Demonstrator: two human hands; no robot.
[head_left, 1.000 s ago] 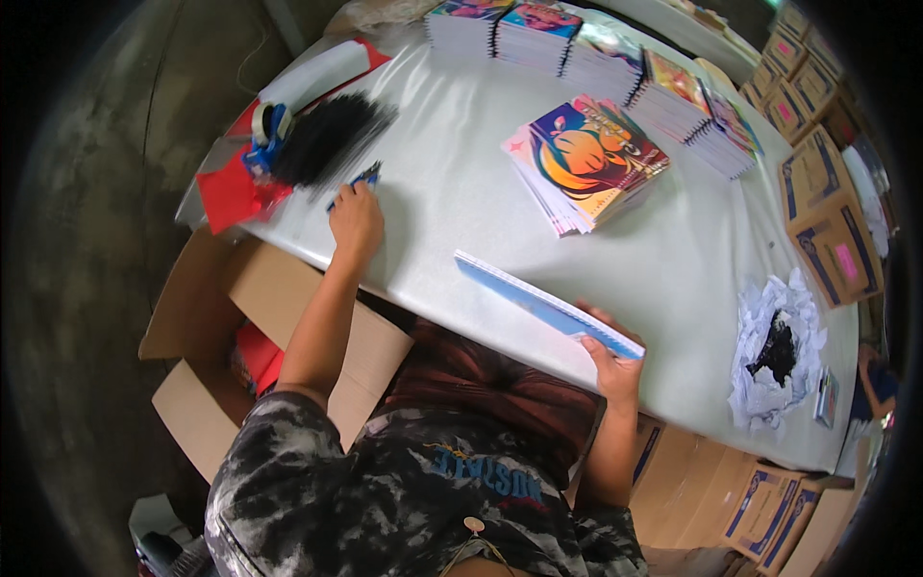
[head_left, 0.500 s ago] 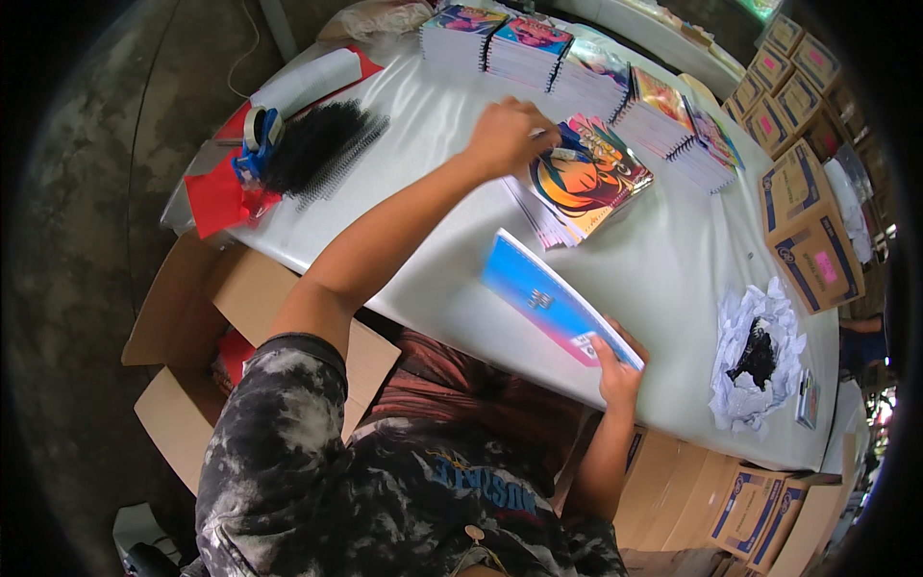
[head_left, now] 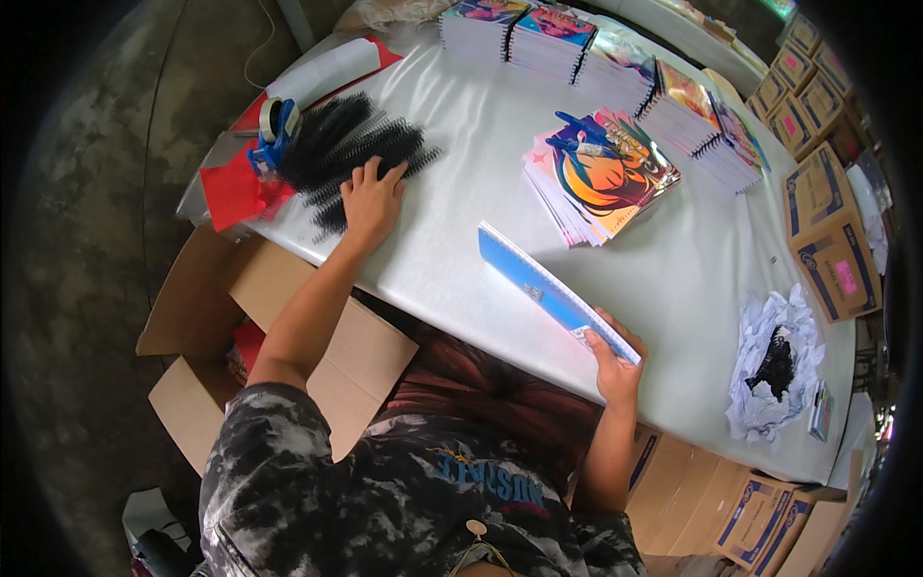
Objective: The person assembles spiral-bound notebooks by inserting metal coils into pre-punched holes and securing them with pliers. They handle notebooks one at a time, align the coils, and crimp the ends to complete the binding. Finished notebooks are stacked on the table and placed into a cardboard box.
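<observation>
My left hand (head_left: 373, 204) is on the near edge of a pile of black spiral binding coils (head_left: 332, 154), its fingers spread and touching them. In my right hand (head_left: 617, 365) is a notepad with a blue cover (head_left: 538, 290), gripped at its lower right end and tilted so its row of edge holes shows. Beyond it lies a fanned stack of notebooks with an orange, cartoon-hair cover (head_left: 606, 188). Blue pens (head_left: 579, 130) rest on top of that stack.
Stacks of coil-bound notebooks (head_left: 548, 48) line the table's far side. A blue tape dispenser (head_left: 274, 139) and red sheets (head_left: 229, 197) lie left. Crumpled white paper (head_left: 745, 385) holding black scraps is at right. Open cartons (head_left: 245, 274) and closed boxes (head_left: 832, 255) flank the table.
My left hand has moved from the orange-covered stack leftward and nearer, onto the black coils. The blue notepad in my right hand has tipped more edge-on.
</observation>
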